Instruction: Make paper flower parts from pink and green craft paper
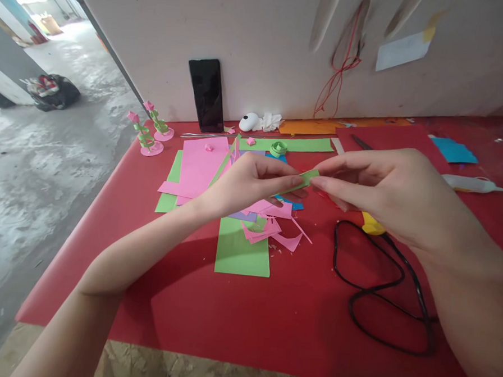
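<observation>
Red table: it spreads below both your hands.
Right hand: your thumb and fingers pinch the right end of the green strip.
Left hand: it pinches the other end, a narrow grip.
Pink sheet: it lies beyond your left wrist.
Green coil: it sits just beyond your left hand.
Green strip: between both hands, above the table.

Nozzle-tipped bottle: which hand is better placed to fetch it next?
Probably the right hand: the bottle lies on that side, while the left hand is farther across. Both hands pinch the green paper strip, so the left would likely need to hold it alone.
</observation>
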Motion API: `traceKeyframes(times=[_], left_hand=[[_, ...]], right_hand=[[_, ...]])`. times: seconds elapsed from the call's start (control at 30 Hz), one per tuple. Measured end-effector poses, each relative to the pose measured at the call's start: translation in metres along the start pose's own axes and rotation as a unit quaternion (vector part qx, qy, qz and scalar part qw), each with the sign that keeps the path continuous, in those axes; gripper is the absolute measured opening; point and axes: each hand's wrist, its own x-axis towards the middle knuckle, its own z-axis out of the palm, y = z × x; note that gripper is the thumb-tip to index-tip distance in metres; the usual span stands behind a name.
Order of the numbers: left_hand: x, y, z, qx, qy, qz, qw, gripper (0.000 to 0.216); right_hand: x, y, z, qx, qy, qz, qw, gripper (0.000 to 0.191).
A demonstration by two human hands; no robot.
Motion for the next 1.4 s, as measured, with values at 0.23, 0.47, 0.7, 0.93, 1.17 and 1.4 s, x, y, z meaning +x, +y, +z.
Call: traceKeyframes(times=[0.23,0.47,0.7,0.93,1.17,1.4], left_hand=[[0.005,-0.006,-0.003,0.097,0.068,0.089,0.989,0.016],[0.003,-0.007,0.000,-0.039,0.068,0.084,0.993,0.026],[-0.003,0.000,0.002,-0.036,0.085,0.103,0.990,0.027],[-0.011,0.006,-0.009,0.128,-0.021,0.213,0.968,0.038],[-0.011,0.005,-0.006,0.267,-0.039,0.402,0.875,0.003],[-0.013,0.005,-0.005,0.282,-0.001,0.456,0.844,0.003]], right_hand=[[0.003,0.011,-0.017,-0.093,-0.032,0.029,0.995,0.038],[-0.001,0.001,-0.007,-0.044,-0.098,-0.018,0.994,0.036],[-0.009,-0.013,-0.002,0.033,-0.081,-0.033,0.996,0.028],[-0.009,-0.021,-0.020,-0.026,-0.165,-0.076,0.983,0.037],[-0.009,-0.015,-0.016,-0.012,-0.170,-0.124,0.978,0.024],[-0.010,-0.013,-0.016,0.006,-0.121,-0.134,0.984,0.020]])
